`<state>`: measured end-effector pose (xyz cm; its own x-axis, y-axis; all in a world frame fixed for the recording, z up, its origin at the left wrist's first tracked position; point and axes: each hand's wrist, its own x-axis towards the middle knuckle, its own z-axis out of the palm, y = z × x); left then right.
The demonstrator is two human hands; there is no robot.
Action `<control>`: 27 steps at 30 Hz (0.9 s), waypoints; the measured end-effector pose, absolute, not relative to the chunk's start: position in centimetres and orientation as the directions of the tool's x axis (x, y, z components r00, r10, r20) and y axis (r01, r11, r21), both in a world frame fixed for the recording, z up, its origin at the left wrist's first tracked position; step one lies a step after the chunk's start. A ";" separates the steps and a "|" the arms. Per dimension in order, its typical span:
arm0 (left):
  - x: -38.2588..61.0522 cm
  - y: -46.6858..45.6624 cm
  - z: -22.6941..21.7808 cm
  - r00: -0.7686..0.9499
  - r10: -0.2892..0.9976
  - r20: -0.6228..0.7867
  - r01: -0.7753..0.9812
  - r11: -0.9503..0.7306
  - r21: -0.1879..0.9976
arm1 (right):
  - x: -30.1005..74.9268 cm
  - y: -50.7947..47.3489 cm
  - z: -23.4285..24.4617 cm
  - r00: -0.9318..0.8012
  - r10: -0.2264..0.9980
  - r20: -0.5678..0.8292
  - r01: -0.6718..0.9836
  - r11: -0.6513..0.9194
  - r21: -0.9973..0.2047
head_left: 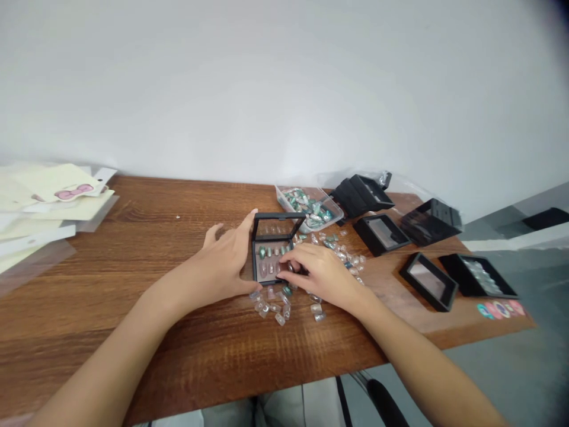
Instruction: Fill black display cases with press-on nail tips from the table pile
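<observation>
A small black case [255, 255] stands open on the table, its windowed lid [279, 226] tilted up at the back. Inside are two rows of press-on nails: green ones [262, 253] behind, pinkish clear ones [263, 270] in front. My left hand [222, 261] grips the case's left side, forefinger by the lid and thumb at the near corner. Over the case's right part, my right hand [322, 273] has thumb and forefinger closed about a press-on nail [278, 268] in the front row; the fingers partly hide it. Loose clear nails [284, 308] lie around the case.
Behind the case sits a clear plastic tub [331, 220] heaped with green and silver nails. Several black boxes [382, 233] stand to the right, one holding pale nails [482, 276]. Stickers [502, 309] lie at the right edge. Cards and sleeves [53, 207] are piled far left.
</observation>
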<state>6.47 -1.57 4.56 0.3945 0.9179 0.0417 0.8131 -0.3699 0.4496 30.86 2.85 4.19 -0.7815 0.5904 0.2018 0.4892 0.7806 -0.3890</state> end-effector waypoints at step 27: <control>5.1 -1.1 4.7 0.374 0.927 0.026 0.833 -0.348 0.430 | 35.1 5.9 6.4 -0.375 0.805 0.460 0.638 0.584 -0.502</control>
